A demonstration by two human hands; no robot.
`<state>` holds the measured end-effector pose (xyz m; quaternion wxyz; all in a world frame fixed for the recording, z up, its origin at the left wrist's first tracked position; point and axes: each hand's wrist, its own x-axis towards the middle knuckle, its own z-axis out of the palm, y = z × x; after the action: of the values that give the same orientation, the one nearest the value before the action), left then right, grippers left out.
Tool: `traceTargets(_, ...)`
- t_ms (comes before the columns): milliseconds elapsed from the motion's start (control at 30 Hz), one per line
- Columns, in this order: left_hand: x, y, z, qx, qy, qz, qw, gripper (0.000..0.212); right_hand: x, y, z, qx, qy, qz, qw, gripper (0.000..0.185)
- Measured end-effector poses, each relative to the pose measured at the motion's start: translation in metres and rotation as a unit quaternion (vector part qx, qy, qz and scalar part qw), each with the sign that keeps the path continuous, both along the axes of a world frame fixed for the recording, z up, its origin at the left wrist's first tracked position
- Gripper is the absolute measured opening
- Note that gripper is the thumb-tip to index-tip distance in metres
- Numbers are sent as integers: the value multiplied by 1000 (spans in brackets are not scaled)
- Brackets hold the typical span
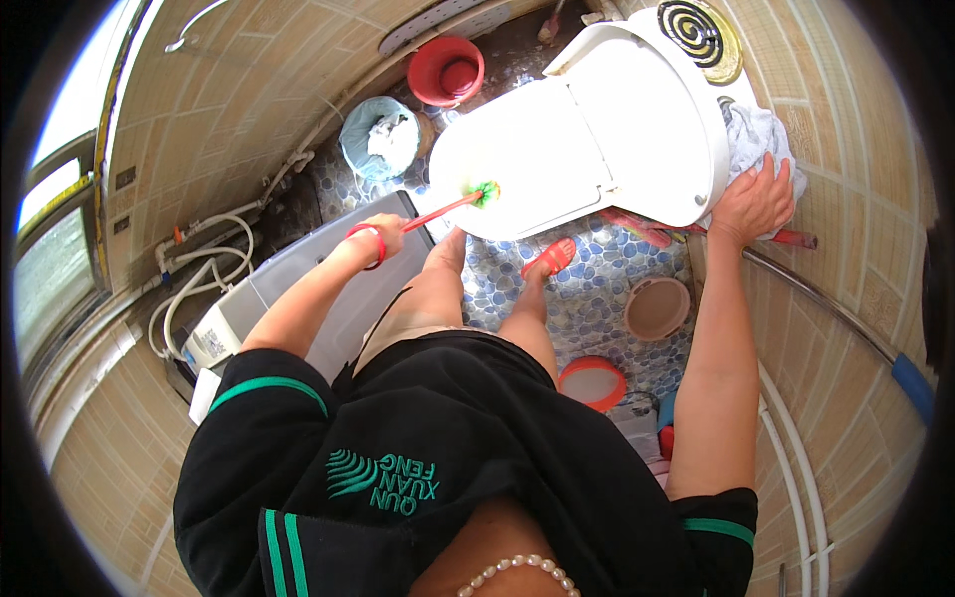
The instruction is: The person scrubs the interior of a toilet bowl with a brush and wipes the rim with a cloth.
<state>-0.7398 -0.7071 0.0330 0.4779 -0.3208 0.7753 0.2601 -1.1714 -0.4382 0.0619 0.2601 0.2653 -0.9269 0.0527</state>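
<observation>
My left hand (384,233) grips the red handle of a toilet brush (445,211). The brush's green bristles (486,195) rest against the front part of a white toilet lid (522,149), which is lowered. My right hand (753,200) presses on a light grey cloth (755,134) at the right side of the white toilet tank (656,119); its fingers are spread over the fabric, and the cloth's underside is hidden. A black mosquito coil (690,31) lies on a yellowish round dish behind the tank.
A red bucket (445,72) and a lined waste bin (380,139) with paper stand left of the toilet. A grey-lidded washing machine (336,291) is at my left. Basins (656,308) sit on the pebble-patterned floor. A metal rail (821,302) runs along the right wall.
</observation>
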Motion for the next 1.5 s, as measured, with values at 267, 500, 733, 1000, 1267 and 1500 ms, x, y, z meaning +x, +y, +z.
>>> traceTargets(267, -77, 35, -131, 58, 83, 21, 995, 27, -6, 6, -5, 5, 17, 11, 1000, 32)
traceTargets(500, -72, 67, -138, 24, 69, 40, 997, 27, -7, 7, -8, -2, 31, 22, 999, 31)
traceTargets(733, 1, -7, -42, 62, 33, -29, 997, 31, -7, 11, -7, 6, 27, 2, 1000, 31)
traceTargets(1000, -71, 37, -182, 68, 62, 126, 988, 29, -11, 4, -12, -3, 26, 5, 1000, 31)
traceTargets(1267, -31, 26, -106, 40, 128, 50, 990, 29, -11, 11, -15, -10, 24, -15, 1000, 31)
traceTargets(1500, -4, -70, -25, 179, -91, 216, 955, 33, -9, 12, -12, 6, 11, -23, 1000, 32)
